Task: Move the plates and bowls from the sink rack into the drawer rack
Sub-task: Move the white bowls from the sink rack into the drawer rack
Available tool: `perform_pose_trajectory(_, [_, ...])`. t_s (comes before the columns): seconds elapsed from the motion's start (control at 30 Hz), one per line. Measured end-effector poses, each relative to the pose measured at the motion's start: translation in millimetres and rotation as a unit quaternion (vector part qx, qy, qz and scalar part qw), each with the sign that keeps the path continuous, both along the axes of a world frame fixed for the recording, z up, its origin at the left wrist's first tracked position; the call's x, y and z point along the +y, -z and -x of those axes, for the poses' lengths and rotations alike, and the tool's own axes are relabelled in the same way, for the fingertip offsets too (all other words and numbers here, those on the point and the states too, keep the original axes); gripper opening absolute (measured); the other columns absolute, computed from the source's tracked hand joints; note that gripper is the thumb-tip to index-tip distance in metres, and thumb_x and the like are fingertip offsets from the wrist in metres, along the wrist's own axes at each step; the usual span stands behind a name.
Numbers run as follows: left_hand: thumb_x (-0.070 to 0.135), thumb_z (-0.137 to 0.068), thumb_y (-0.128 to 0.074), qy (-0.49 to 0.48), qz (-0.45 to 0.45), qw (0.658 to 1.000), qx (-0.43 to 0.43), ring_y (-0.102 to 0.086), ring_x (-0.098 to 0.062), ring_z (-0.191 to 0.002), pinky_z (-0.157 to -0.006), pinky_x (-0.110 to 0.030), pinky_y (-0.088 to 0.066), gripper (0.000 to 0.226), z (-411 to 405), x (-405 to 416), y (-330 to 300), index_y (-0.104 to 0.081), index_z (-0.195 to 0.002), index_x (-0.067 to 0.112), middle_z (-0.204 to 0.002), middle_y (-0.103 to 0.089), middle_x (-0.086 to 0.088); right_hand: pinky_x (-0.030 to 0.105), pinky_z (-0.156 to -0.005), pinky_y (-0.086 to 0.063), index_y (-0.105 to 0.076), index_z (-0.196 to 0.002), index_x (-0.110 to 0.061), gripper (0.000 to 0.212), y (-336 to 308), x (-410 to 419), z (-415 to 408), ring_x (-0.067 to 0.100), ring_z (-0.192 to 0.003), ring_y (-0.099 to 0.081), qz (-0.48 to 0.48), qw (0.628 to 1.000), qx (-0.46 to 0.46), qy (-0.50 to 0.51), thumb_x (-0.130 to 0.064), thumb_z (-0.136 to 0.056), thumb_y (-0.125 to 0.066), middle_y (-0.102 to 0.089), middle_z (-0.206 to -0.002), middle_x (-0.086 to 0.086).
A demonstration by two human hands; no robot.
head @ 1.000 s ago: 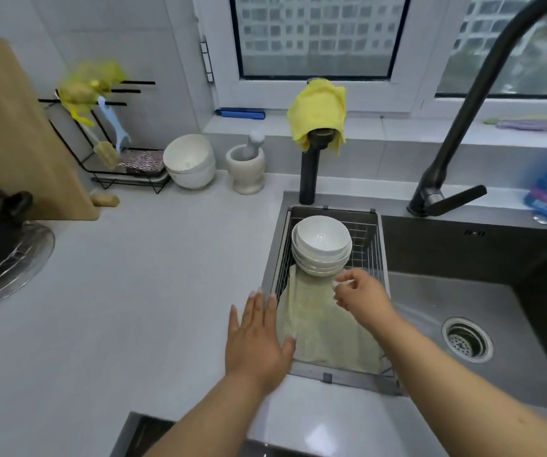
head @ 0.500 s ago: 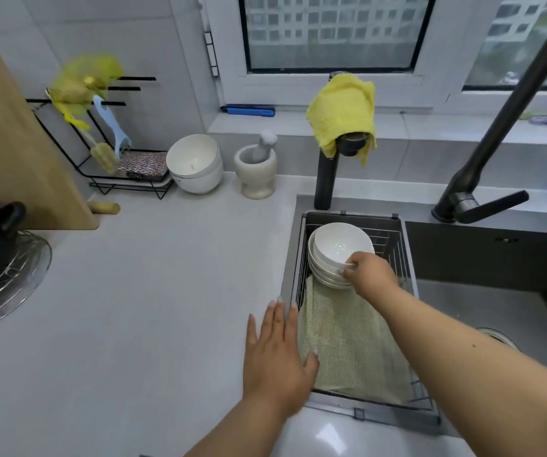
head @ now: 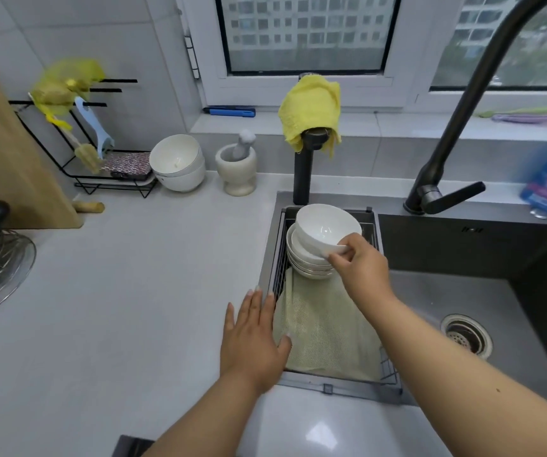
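A black wire sink rack hangs in the left part of the sink. At its far end stands a stack of white bowls. My right hand grips the near rim of the top white bowl, which is tilted and raised off the stack. A pale green cloth covers the rack's near half. My left hand lies flat and open on the counter, its fingers at the rack's left edge. A dark corner of the drawer shows at the bottom edge.
A black faucet rises behind the grey sink, whose drain is at right. A yellow cloth drapes a black post. On the counter stand two more white bowls, a mortar with pestle, a utensil rack and a wooden board.
My right hand reached the bowl stack, took the top bowl by its rim and has lifted and tilted it. My left hand stayed on the counter by the rack.
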State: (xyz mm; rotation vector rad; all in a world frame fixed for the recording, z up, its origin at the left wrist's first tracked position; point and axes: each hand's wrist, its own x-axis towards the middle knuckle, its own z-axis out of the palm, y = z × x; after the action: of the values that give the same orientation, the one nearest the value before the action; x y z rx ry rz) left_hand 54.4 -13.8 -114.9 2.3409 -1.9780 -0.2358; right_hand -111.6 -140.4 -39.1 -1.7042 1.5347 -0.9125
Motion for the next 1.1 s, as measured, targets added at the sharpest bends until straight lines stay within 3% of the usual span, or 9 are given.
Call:
perform_pose_trajectory(0.13, [0.068,-0.081,-0.007,-0.009,-0.049,0.999,0.009,0.019,-0.008,-0.145,-0.118,-0.04,0.014,0.085,-1,-2,-3,0.01,-0.152,0.024,-0.16,0.013,0.005,0.022,-0.055,-0.035,-0.054,-0.076,-0.019,0.019,-9,39,16,0.009,-0.065,-0.048,-0.002,1.0,-0.005,-0.019,-0.022,-0.08,-0.072,-0.053,-0.069,-0.005])
perform_pose_trajectory(0.27, [0.054,-0.095,-0.035,-0.059,-0.066,0.984,0.153,0.003,-0.01,-0.148,-0.119,-0.037,0.006,0.071,4,0,-16,-0.01,-0.154,0.023,-0.161,-0.007,0.007,0.021,-0.055,-0.036,-0.056,-0.077,-0.016,0.024,-14,75,41,0.008,-0.062,-0.045,-0.016,0.999,-0.016,-0.042,-0.026,-0.075,-0.078,-0.052,-0.066,-0.006])
perform_pose_trajectory(0.33, [0.049,-0.096,-0.038,-0.114,-0.042,0.953,0.279,-0.025,-0.018,-0.143,-0.115,-0.039,-0.017,0.054,12,8,-30,-0.039,-0.143,0.02,-0.148,-0.038,0.007,0.021,-0.056,-0.038,-0.058,-0.078,-0.015,0.027,-15,90,56,0.008,-0.063,-0.045,-0.02,0.998,-0.009,-0.055,-0.029,-0.072,-0.081,-0.052,-0.067,-0.007])
perform_pose_trajectory(0.4, [0.045,-0.098,-0.037,-0.18,0.029,0.902,0.391,-0.051,-0.021,-0.115,-0.087,-0.028,-0.038,0.038,29,20,-48,-0.057,-0.112,0.016,-0.111,-0.059,0.007,0.021,-0.056,-0.038,-0.057,-0.077,-0.017,0.03,-15,105,71,0.008,-0.062,-0.046,-0.025,0.997,-0.006,-0.071,-0.032,-0.07,-0.082,-0.053,-0.066,-0.006])
perform_pose_trajectory(0.47, [0.039,-0.101,-0.035,-0.231,0.1,0.868,0.428,-0.05,-0.015,-0.098,-0.078,-0.028,-0.036,0.026,53,34,-67,-0.054,-0.1,0.021,-0.092,-0.053,0.012,0.022,-0.056,-0.037,-0.056,-0.075,-0.019,0.031,-15,118,85,0.01,-0.062,-0.046,-0.029,0.996,-0.009,-0.083,-0.034,-0.068,-0.083,-0.052,-0.063,-0.006])
perform_pose_trajectory(0.6, [0.04,-0.1,-0.036,-0.274,0.108,0.767,0.571,-0.06,-0.02,-0.101,-0.093,-0.04,-0.048,0.032,102,65,-86,-0.056,-0.117,0.02,-0.1,-0.063,0.0,0.024,-0.056,-0.038,-0.056,-0.076,-0.018,0.035,-16,145,110,0.011,-0.062,-0.046,-0.03,0.994,-0.012,-0.109,-0.036,-0.067,-0.084,-0.052,-0.063,-0.006])
perform_pose_trajectory(0.7, [0.05,-0.098,-0.038,-0.285,0.035,0.687,0.668,-0.067,-0.027,-0.094,-0.07,-0.037,-0.056,0.041,131,91,-99,-0.05,-0.124,0.021,-0.102,-0.067,-0.016,0.028,-0.057,-0.037,-0.054,-0.073,-0.019,0.035,-15,165,124,0.012,-0.062,-0.045,-0.025,0.992,-0.004,-0.123,-0.036,-0.066,-0.084,-0.051,-0.062,-0.006])
perform_pose_trajectory(0.93, [0.032,-0.096,-0.047,-0.306,0.033,0.645,0.699,-0.06,-0.023,-0.065,-0.055,-0.031,-0.054,0.041,166,146,-109,-0.044,-0.126,0.005,-0.091,-0.058,-0.023,0.025,-0.057,-0.039,-0.059,-0.077,-0.027,0.02,-19,211,155,0.01,-0.061,-0.046,-0.029,0.981,-0.04,-0.187,-0.036,-0.075,-0.076,-0.049,-0.062,-0.008])
perform_pose_trajectory(1.1, [0.026,-0.096,-0.041,-0.323,0.092,0.604,0.723,-0.058,-0.025,-0.064,-0.053,-0.032,-0.055,0.034,191,193,-116,-0.041,-0.123,0.004,-0.087,-0.055,-0.022,0.031,-0.061,-0.053,-0.046,-0.12,-0.032,0.038,-30,243,167,0.014,-0.066,-0.057,-0.066,0.971,-0.125,-0.195,-0.039,-0.087,-0.063,-0.055,-0.074,0.004])
